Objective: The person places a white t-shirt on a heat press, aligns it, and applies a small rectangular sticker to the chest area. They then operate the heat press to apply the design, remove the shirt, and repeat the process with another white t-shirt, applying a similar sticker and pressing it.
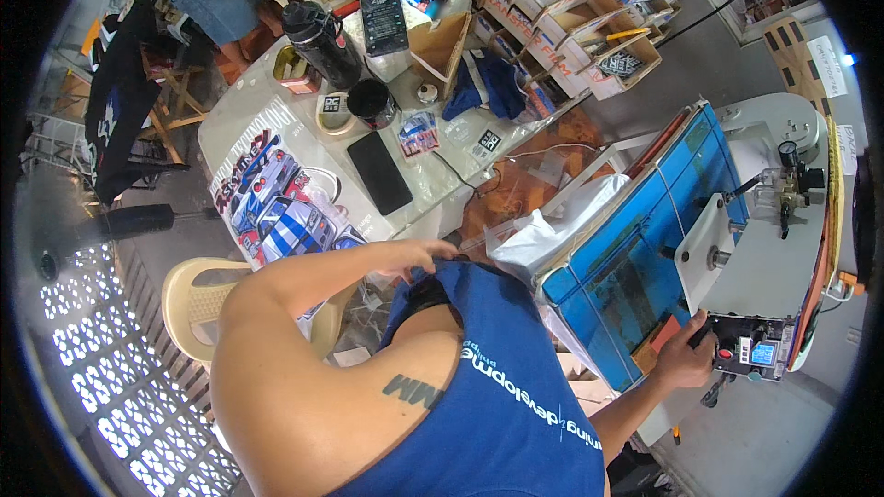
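My left hand (419, 258) is closed at the upper edge of my navy sleeveless shirt, near dark fabric; what it grips is hard to make out. My right hand (686, 350) wraps round a black handle at the side of a control box (753, 342) on the grey heat press (773, 262). Beside it lies a blue board with cords (635, 244), with white fabric (562, 221) along its left side. On the table to the upper left are a black phone (379, 172) and a printed car graphic (276, 207).
The table (226, 133) holds a flask (322, 51), mug (371, 103), tape roll and devices. Cardboard bins (571, 28) stand behind. A plastic chair (189, 308) is at the left. Another person (212, 5) in denim shorts is at the upper left, near wooden stools.
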Tool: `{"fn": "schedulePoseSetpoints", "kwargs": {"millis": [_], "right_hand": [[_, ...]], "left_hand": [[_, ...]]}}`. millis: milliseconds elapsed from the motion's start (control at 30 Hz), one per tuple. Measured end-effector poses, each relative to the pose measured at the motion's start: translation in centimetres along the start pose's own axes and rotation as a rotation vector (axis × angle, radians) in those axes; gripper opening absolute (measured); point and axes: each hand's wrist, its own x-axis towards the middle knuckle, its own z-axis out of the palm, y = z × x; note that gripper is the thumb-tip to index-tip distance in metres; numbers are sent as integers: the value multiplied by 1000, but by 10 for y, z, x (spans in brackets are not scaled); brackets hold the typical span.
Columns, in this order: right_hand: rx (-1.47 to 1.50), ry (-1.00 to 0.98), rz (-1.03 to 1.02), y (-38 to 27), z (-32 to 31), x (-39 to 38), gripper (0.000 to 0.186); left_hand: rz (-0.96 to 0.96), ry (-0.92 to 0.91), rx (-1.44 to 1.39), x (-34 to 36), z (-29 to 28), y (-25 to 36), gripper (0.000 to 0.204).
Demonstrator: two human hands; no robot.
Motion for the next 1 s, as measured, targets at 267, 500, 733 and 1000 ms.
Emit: {"fn": "schedulePoseSetpoints", "kwargs": {"millis": [267, 500, 733, 1000], "right_hand": [[57, -34, -38, 10, 2, -4, 39], [101, 86, -203, 17, 6, -4, 38], [120, 86, -248, 14, 0, 2, 44], [340, 26, -234, 28, -3, 0, 40]], "left_hand": [[-9, 549, 194, 62, 49, -68, 90], [376, 421, -242, 98, 57, -100, 69], [62, 490, 171, 111, 63, -69, 64], [-11, 881, 275, 138, 55, -107, 37]]}}
